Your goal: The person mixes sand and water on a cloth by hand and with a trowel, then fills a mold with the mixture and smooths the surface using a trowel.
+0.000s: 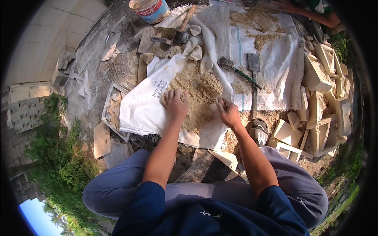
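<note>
A dark blue shirt [208,220] and grey trousers [293,179] lie nearest the camera, the knees spread wide on both sides. Past them, between the two hands, a heap of sand [193,84] sits on a white sack [138,108] on the ground. The sand is light brown, crumbly and uneven, with a thicker mound at its upper right and a thinner spill running down toward the person. The left hand [176,104] bends its fingers onto the left edge of the heap; whether it grasps anything there is hidden. The right hand [228,112] is closed around the short end of a tool [221,103], whose far part is too sandy to make out. Dark printed letters show on the sack left of the heap. Close above the sand lie pale stones [195,53], and a hammer [188,19] with a wooden handle rests beyond them. Just right of the heap, a mallet [226,63] with a green-wrapped handle lies aslant, near a long flat-headed tool [254,63]. A bucket [151,11] stands at the top, pale hollow blocks [317,74] are piled at the right, and another person's arm [311,15] reaches in at the upper right.
</note>
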A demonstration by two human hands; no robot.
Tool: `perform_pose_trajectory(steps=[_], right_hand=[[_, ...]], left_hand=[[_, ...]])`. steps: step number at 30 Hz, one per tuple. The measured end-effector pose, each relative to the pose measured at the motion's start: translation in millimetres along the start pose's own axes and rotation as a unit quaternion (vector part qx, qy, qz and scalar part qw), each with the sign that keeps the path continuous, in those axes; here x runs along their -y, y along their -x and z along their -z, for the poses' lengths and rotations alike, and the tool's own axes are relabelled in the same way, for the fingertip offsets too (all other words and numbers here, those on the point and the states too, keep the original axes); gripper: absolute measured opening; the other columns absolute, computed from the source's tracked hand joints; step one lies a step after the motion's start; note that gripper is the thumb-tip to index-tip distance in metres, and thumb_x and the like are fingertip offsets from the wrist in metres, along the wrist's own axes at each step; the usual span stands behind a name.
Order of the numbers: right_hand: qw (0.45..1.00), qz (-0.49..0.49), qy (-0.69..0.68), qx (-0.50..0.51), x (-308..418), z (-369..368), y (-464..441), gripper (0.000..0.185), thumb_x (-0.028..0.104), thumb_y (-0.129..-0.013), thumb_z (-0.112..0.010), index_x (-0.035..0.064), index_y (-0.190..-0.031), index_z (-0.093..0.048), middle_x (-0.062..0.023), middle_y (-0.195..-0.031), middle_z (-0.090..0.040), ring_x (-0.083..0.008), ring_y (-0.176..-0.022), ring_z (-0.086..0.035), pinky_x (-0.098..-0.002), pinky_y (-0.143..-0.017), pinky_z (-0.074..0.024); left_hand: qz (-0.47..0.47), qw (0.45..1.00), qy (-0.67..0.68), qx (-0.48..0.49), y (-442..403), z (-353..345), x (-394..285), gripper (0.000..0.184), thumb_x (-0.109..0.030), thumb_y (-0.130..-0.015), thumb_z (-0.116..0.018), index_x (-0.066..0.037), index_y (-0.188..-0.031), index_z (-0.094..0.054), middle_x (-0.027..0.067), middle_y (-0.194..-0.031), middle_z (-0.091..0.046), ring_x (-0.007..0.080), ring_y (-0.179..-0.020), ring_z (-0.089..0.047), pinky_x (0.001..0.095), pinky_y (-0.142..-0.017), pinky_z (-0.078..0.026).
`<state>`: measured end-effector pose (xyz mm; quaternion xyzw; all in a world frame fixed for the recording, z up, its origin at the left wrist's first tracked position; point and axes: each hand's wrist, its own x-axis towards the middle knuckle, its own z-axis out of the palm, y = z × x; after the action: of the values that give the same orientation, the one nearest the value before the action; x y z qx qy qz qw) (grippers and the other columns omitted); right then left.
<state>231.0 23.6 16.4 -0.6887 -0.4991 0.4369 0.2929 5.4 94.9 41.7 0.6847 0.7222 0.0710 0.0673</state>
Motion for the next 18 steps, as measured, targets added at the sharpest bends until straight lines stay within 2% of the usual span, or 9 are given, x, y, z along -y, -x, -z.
perform_pose_trajectory(steps=[1, 2, 3, 4, 5, 6, 8, 14, 18], right_hand=[[0.999, -0.016, -0.027, -0.016, 6.2, 6.7, 0.6, 0.042, 0.031, -0.098, -0.064, -0.0021, -0.124, -0.065, -0.0279, -0.089, -0.07, -0.0423, -0.081, -0.068, -0.0432, -0.077, -0.0536], [0.998, -0.032, -0.054, -0.032, 11.0, 10.9, 1.3, 0.042, 0.03, -0.097, -0.065, -0.0025, -0.123, -0.065, -0.0307, -0.097, -0.069, -0.0463, -0.093, -0.068, -0.044, -0.085, -0.0529], [0.997, -0.033, -0.055, -0.031, 4.4, 9.1, 0.1, 0.042, 0.03, -0.097, -0.065, -0.0025, -0.123, -0.065, -0.0307, -0.097, -0.069, -0.0463, -0.093, -0.068, -0.044, -0.085, -0.0529], [0.997, -0.029, -0.06, -0.043, -5.2, 6.9, -1.9, 0.044, 0.031, -0.097, -0.065, -0.0043, -0.123, -0.065, -0.0285, -0.092, -0.069, -0.0355, -0.084, -0.067, -0.0415, -0.08, -0.0525], [0.996, -0.024, -0.065, -0.055, -14.6, 5.0, -3.9, 0.045, 0.032, -0.098, -0.065, -0.0061, -0.122, -0.065, -0.0263, -0.086, -0.069, -0.0248, -0.075, -0.065, -0.0389, -0.075, -0.0522], [0.996, -0.025, -0.065, -0.056, -15.3, 5.7, -4.9, 0.045, 0.032, -0.098, -0.065, -0.0061, -0.122, -0.065, -0.0263, -0.086, -0.069, -0.0248, -0.075, -0.065, -0.0389, -0.075, -0.0522], [0.997, -0.04, -0.054, -0.04, -17.2, 6.3, -4.4, 0.044, 0.033, -0.096, -0.065, -0.0013, -0.124, -0.066, -0.0312, -0.1, -0.069, -0.047, -0.098, -0.068, -0.0454, -0.086, -0.0532], [0.996, -0.049, -0.059, -0.043, -16.3, 6.8, -6.6, 0.043, 0.032, -0.096, -0.064, -0.0012, -0.122, -0.067, -0.0324, -0.1, -0.068, -0.0485, -0.098, -0.067, -0.0479, -0.086, -0.0526], [0.996, -0.056, -0.059, -0.04, -18.1, 6.0, -6.6, 0.042, 0.033, -0.096, -0.064, -0.0005, -0.122, -0.067, -0.0329, -0.1, -0.068, -0.0491, -0.098, -0.066, -0.0489, -0.085, -0.0525]], left_hand=[[-0.049, 0.998, -0.012, -0.037, 4.0, -0.7, -7.7, 0.044, -0.04, -0.094, -0.066, -0.006, -0.121, -0.067, 0.0192, -0.132, -0.063, 0.0363, -0.126, -0.055, 0.0492, -0.109, -0.038], [-0.05, 0.998, -0.013, -0.036, 6.0, -6.1, -13.5, 0.044, -0.04, -0.094, -0.066, -0.006, -0.121, -0.067, 0.0192, -0.132, -0.063, 0.0363, -0.126, -0.055, 0.0492, -0.109, -0.038], [-0.14, 0.987, 0.074, -0.033, 8.8, -17.8, -16.4, 0.05, -0.039, -0.092, -0.068, -0.005, -0.128, -0.063, 0.0188, -0.139, -0.057, 0.0377, -0.135, -0.046, 0.0503, -0.112, -0.036], [-0.227, 0.96, 0.16, -0.03, 11.2, -23.7, -23.2, 0.057, -0.037, -0.091, -0.07, -0.005, -0.136, -0.058, 0.0184, -0.147, -0.05, 0.039, -0.145, -0.036, 0.0513, -0.115, -0.034], [-0.228, 0.96, 0.16, -0.029, 14.8, -29.8, -31.4, 0.057, -0.037, -0.091, -0.07, -0.005, -0.136, -0.058, 0.0184, -0.147, -0.05, 0.039, -0.145, -0.036, 0.0513, -0.115, -0.034], [-0.245, 0.955, 0.17, -0.014, 18.4, -34.5, -42.1, 0.059, -0.034, -0.089, -0.073, -0.005, -0.138, -0.057, 0.019, -0.148, -0.05, 0.0401, -0.146, -0.034, 0.0508, -0.117, -0.032], [-0.25, 0.949, 0.19, 0.002, 20.2, -42.0, -58.1, 0.058, -0.026, -0.089, -0.07, -0.005, -0.141, -0.055, 0.0166, -0.151, -0.048, 0.0384, -0.148, -0.034, 0.05, -0.12, -0.031], [-0.305, 0.942, 0.117, 0.077, 27.6, -70.6, -23.5, 0.048, -0.003, -0.089, -0.057, -0.008, -0.137, -0.06, 0.0155, -0.146, -0.053, 0.0321, -0.141, -0.044, 0.0414, -0.117, -0.038], [-0.295, 0.941, 0.139, 0.085, 35.5, -51.1, -5.5, 0.046, -0.001, -0.09, -0.056, -0.007, -0.135, -0.062, 0.0169, -0.138, -0.059, 0.0335, -0.132, -0.053, 0.0408, -0.111, -0.044]])
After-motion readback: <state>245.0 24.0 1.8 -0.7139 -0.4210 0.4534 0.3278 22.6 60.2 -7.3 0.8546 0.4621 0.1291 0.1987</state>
